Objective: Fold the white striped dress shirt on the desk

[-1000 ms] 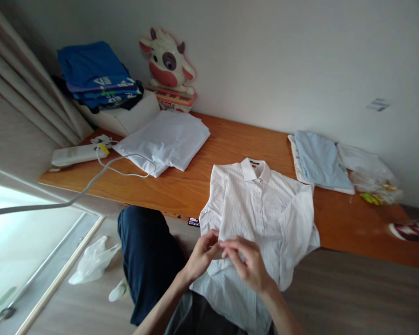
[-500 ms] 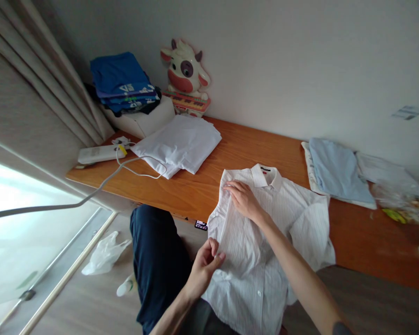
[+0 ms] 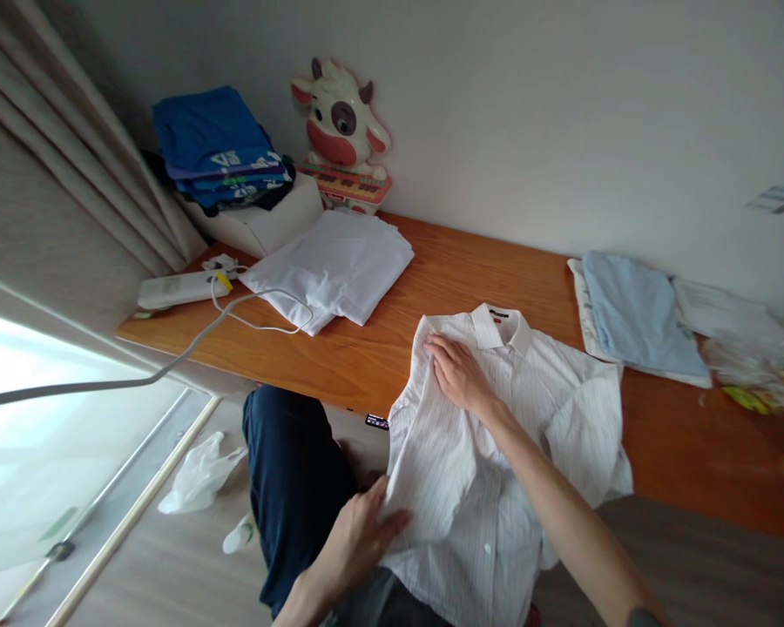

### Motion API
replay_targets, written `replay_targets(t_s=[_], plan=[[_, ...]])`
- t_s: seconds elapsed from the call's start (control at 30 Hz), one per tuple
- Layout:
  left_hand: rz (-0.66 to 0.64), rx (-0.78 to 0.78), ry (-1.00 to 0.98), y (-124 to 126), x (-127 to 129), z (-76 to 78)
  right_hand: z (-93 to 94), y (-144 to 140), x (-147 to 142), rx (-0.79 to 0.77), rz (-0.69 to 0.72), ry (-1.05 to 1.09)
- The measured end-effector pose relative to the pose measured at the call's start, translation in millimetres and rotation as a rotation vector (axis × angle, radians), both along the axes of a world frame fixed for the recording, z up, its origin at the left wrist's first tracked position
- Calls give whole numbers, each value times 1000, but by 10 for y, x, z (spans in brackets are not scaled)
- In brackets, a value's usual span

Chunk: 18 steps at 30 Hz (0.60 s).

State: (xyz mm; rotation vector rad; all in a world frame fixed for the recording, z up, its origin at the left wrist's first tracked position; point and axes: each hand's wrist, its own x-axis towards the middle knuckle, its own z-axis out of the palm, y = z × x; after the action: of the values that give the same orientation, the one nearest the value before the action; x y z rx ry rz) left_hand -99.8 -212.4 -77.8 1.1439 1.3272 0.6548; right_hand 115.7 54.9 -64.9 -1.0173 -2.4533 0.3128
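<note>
Long wooden table (image 3: 470, 270) against the wall. On it, far left: a stack of blue shirts (image 3: 219, 148) on a white box; a folded white garment (image 3: 333, 266); at right, a folded light-blue garment (image 3: 633, 313).

White pinstriped dress shirt (image 3: 496, 435) lies collar-up at the table's near edge, its lower half hanging off toward the person's lap.

Right hand (image 3: 457, 374) flat, fingers spread, pressing the shirt's left shoulder fold just below the collar. Left hand (image 3: 359, 540) open, palm against the hanging side edge, gripping nothing.

Risk, as I judge it: the overhanging weight could drag the shirt off the edge if the right hand lifts; the folded-in side may spring open, since only flat pressure holds it
</note>
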Motion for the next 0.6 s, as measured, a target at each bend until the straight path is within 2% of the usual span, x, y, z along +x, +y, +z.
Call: replay_targets(t_s=[0.03, 0.1, 0.2, 0.37, 0.47, 0.6], plan=[[-59, -17, -10, -46, -42, -20, -5, 6, -7, -6, -13, -7], [-89, -64, -102, -128, -79, -72, -25, 28, -14, -19, -34, -19], [11, -70, -134, -177, -33, -234, -65, 68, -7, -39, -44, -24], [196, 35, 74, -168, 75, -599, -72, 123, 51, -66, -43, 89], [240, 73, 49, -247, 91, -693, 18, 185, 72, -66, -29, 98], [232, 78, -19, -412, 108, -680, 264, 327, 13, -21, 63, 22]])
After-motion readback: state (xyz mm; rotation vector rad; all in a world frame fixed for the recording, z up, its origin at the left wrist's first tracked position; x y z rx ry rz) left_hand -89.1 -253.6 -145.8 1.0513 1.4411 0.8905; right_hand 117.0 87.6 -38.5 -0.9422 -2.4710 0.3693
